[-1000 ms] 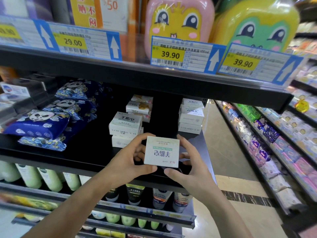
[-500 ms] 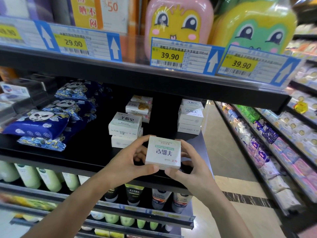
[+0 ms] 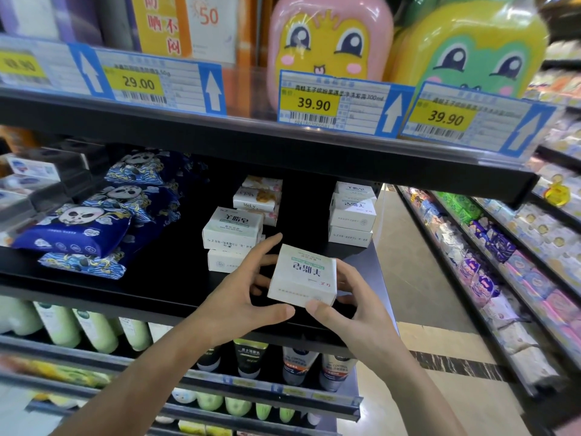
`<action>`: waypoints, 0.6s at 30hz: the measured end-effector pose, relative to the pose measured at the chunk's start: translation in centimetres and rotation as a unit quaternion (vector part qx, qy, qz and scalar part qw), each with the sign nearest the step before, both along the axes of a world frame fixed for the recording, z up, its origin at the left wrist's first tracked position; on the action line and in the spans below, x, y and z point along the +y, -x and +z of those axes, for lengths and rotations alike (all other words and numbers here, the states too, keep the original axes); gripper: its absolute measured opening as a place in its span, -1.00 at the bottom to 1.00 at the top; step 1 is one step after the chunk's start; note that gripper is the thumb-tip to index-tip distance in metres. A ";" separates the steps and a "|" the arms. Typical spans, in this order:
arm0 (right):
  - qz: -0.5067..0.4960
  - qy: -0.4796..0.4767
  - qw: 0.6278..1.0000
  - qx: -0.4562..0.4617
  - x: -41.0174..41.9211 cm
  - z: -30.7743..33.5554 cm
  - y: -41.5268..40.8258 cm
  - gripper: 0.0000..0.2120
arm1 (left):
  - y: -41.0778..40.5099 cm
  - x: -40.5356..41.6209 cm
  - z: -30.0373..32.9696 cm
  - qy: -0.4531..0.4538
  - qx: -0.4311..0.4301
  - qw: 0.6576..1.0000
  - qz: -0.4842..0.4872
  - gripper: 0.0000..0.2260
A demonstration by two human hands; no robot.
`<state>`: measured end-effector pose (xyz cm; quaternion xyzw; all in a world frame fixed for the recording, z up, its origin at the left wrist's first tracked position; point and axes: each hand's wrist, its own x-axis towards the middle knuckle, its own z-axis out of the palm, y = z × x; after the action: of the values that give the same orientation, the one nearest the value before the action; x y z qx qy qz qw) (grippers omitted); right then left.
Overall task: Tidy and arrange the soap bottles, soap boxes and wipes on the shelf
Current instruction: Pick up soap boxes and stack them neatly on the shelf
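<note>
The soap box (image 3: 302,278), still gripped between both hands (image 3: 243,298) (image 3: 355,313), has been tilted flatter and carried farther over the shelf (image 3: 151,278) front.

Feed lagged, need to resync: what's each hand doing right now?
Left hand: gripping the white soap box from its left side.
Right hand: gripping the same box from its right.

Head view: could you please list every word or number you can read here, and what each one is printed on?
"29.00": left price tag.
"39.90": middle price tag.
"39.90": right price tag.
"50": orange-and-white carton on the top shelf.
"MeLy": flowered soap box at the back.
Held soap box, in left hand and right hand: Chinese characters, upside down.
Barcodes, small print and lower tubes: too blurred.
</note>
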<state>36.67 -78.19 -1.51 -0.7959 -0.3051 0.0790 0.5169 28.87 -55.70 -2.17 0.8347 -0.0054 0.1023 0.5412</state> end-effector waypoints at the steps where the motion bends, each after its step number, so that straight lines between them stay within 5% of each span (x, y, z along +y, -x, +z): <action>1: -0.001 -0.003 1.000 0.004 0.0 0.0 0.0 -0.46 | 0.0 -0.1 0.0 -0.004 -0.002 1.000 0.000 -0.07; 18: -0.001 -0.001 0.999 0.033 0.5 -0.6 -0.2 -0.48 | -0.3 0.2 -1.0 0.030 -0.035 0.999 0.020 -0.34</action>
<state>36.83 -77.66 -2.13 -0.7930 -0.2871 0.1041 0.5272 29.22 -55.54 -3.15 0.8137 -0.0044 0.1426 0.5635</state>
